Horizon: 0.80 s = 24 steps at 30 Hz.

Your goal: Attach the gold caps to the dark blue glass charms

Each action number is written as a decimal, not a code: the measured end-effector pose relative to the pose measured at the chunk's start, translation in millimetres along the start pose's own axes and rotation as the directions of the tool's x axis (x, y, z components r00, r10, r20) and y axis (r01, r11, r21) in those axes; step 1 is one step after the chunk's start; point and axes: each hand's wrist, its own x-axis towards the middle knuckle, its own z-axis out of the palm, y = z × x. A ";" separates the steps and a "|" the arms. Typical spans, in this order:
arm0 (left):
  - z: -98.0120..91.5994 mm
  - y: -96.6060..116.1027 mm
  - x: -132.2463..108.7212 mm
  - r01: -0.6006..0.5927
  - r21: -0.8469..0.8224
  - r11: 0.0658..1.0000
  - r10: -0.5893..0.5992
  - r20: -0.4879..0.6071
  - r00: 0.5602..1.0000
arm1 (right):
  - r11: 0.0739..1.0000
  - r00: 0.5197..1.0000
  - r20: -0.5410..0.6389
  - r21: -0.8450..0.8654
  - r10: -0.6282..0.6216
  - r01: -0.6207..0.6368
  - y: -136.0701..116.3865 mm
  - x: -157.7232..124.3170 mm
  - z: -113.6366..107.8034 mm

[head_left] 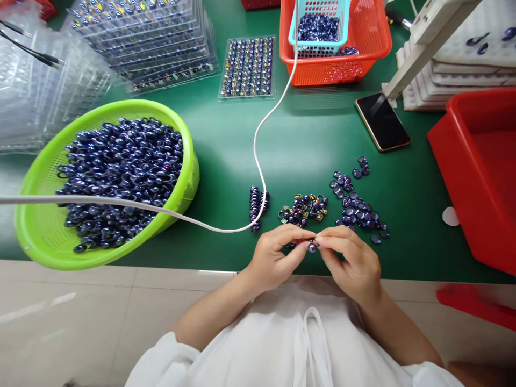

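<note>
At the table's front edge, my left hand [278, 257] and my right hand [353, 260] meet fingertip to fingertip. Between them they pinch a small glossy dark-blue earphone part [312, 248] with a rounded end; fingers cover the rest of it. Just beyond my hands lies a loose pile of similar parts with yellow and green bits [308, 207]. To its right are scattered flat dark-blue caps [358, 210]. Left of the pile stand short rows of dark-blue curved parts [255, 207].
A green basket [191, 161] full of dark parts stands left. A white cable [258, 145] crosses the green table. Behind are a filled clear tray [247, 67], stacked trays [161, 43] and an orange basket [334, 72]. A phone [382, 122] and red bin [463, 161] are right.
</note>
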 end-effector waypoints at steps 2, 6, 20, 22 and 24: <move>2.1 -1.1 -1.3 0.034 -0.018 0.999 -0.035 -0.030 0.999 | 0.996 0.996 -0.012 0.027 0.091 -0.091 -1.4 -0.4 2.2; 5.9 -1.5 -4.8 0.060 -0.038 0.997 -0.062 -0.061 0.996 | 0.971 0.976 0.018 0.096 0.216 -0.217 -5.8 -0.4 4.1; 10.1 -5.8 -8.9 -0.196 0.085 0.977 0.205 -0.114 0.972 | 0.904 0.925 0.025 0.201 0.380 -0.377 -12.9 -6.0 8.5; 10.6 -6.6 -9.8 -0.209 0.087 0.974 0.219 -0.119 0.969 | 0.882 0.909 0.040 0.231 0.414 -0.412 -13.6 -5.5 9.6; 10.4 -7.3 -10.4 -0.217 0.097 0.971 0.227 -0.114 0.967 | 0.859 0.893 0.055 0.251 0.447 -0.446 -13.7 -4.6 11.3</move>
